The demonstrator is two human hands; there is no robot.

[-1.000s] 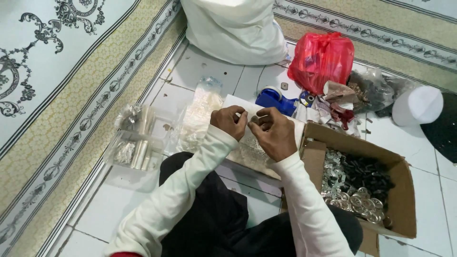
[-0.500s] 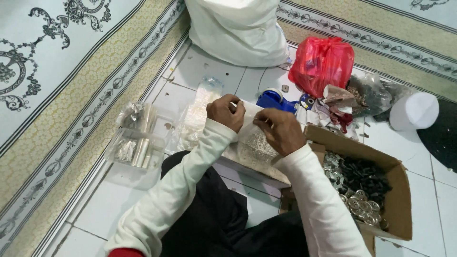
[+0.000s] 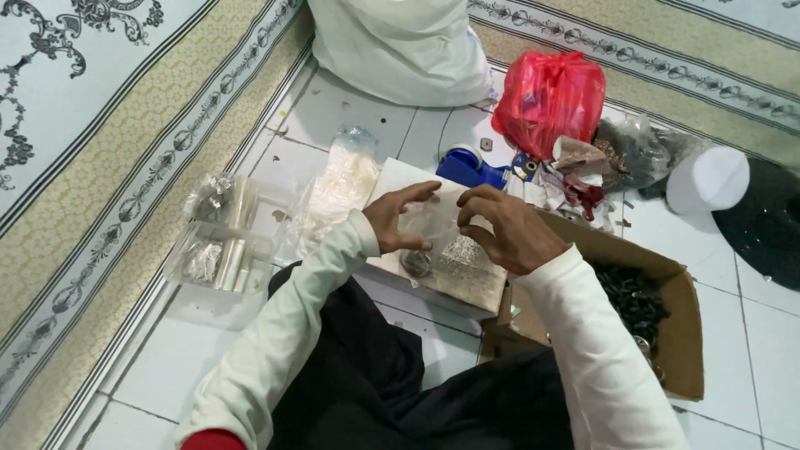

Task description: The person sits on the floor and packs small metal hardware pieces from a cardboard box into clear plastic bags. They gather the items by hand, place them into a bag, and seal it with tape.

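Both hands have spread apart since half a second ago, a small clear plastic bag now stretched between them over the near edge of a white board. Clear packets lie at the far left on the tiled floor; the left hand pinches the bag's left edge, fingers curled, and the right hand grips its right edge. Its long axis runs hand to hand, both equally near; an open cardboard box sits at right.
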